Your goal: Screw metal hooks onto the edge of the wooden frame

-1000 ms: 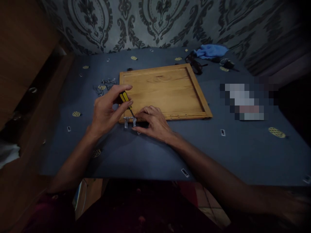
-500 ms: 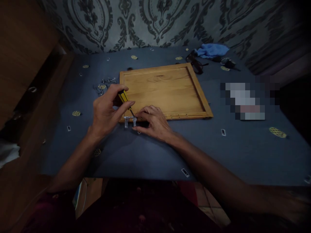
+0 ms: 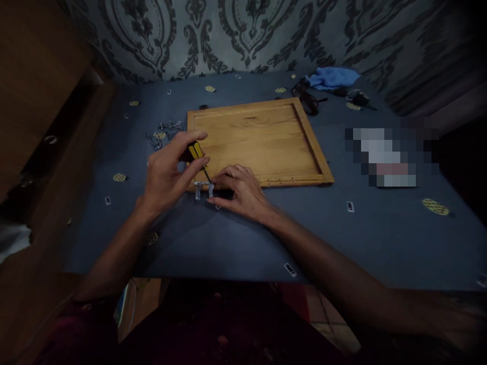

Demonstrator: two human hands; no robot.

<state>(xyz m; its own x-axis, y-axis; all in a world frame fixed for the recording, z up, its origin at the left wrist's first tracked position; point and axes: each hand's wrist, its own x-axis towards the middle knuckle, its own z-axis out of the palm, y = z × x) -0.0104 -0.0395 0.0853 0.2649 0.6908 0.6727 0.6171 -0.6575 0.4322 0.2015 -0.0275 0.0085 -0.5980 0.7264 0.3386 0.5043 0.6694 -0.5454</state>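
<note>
A wooden panel [image 3: 262, 139] with a raised rim lies on the blue-covered table [image 3: 380, 233]. My left hand [image 3: 167, 175] is closed round a yellow-and-black screwdriver [image 3: 197, 153], its tip pointing down at a small metal bracket [image 3: 203, 188] on the panel's near left corner. My right hand [image 3: 241, 191] rests on the table at the panel's near edge, fingers pressed together beside the bracket and touching the screwdriver's tip. What the right fingers pinch is hidden.
Small metal fittings [image 3: 163, 133] lie left of the panel. A blue cloth [image 3: 333, 77] and dark glasses [image 3: 306, 101] sit at the far right by the patterned wall. Wooden furniture [image 3: 34, 101] stands at the left. A blurred patch [image 3: 388, 154] covers something at the right.
My left hand's fingers shifted on the screwdriver handle, curling in and then stretching out again, as in turning it. My right hand stayed put.
</note>
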